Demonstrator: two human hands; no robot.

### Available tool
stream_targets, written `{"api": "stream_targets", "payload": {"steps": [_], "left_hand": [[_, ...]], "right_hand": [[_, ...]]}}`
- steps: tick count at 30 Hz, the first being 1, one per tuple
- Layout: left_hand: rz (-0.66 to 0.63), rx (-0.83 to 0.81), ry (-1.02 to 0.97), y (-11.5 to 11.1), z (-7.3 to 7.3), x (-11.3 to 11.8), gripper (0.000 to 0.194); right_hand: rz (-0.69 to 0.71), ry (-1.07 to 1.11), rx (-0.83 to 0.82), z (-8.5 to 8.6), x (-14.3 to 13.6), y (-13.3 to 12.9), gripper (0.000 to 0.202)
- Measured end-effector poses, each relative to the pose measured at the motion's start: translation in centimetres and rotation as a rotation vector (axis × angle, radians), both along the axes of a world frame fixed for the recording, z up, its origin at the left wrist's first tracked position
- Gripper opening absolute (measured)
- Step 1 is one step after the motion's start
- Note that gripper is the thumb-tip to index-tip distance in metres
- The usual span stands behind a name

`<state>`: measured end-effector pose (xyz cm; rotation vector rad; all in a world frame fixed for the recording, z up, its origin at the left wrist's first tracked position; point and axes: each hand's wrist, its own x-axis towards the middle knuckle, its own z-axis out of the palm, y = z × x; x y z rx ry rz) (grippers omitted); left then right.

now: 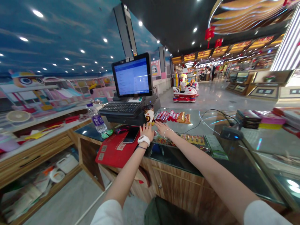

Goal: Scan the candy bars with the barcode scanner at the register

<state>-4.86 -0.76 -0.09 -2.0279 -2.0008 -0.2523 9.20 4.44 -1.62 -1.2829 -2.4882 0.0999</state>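
Note:
My left hand (pixel 147 132), with a white watch on its wrist, reaches over the counter with its fingers stretched out and apart. Close beside it, my right hand (pixel 162 128) also has its fingers extended. Just beyond the fingertips stands a brown-and-white snack packet or cup (pixel 149 115); whether the fingers touch it I cannot tell. To its right lies a row of red and gold wrapped snacks (pixel 173 116). A black phone (pixel 131 135) rests on a red mat or bag (pixel 112 150) left of my left hand.
A touchscreen monitor (pixel 132 76) and a keyboard (pixel 120 107) stand behind my hands. At left is a water bottle (pixel 97 120). Flat snack packs (pixel 193 139), a black scanner (pixel 231 133) with a cable, and stacked boxes (pixel 248 118) occupy the glass counter's right side.

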Motion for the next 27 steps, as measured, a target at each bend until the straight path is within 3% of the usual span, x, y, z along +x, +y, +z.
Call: {"api": "stream_targets", "payload": {"steps": [7, 15, 20, 27], "left_hand": [[-0.131, 0.083, 0.009, -2.4, 1.6, 3.8, 0.056], [-0.392, 0.15, -0.028, -4.4, 3.8, 12.0, 0.053], [-0.573, 0.148, -0.033, -5.9, 4.3, 18.1, 0.053], [-0.815, 0.134, -0.038, -7.4, 3.4, 26.2, 0.052]], "right_hand": [[-0.026, -0.031, 0.174, 2.8, 5.4, -3.4, 0.07], [-0.143, -0.003, 0.309, 5.4, 15.1, -8.7, 0.067], [-0.262, -0.004, 0.338, 5.2, 22.4, -11.4, 0.067], [-0.45, -0.064, 0.391, 3.5, 32.3, -15.7, 0.068]]}}
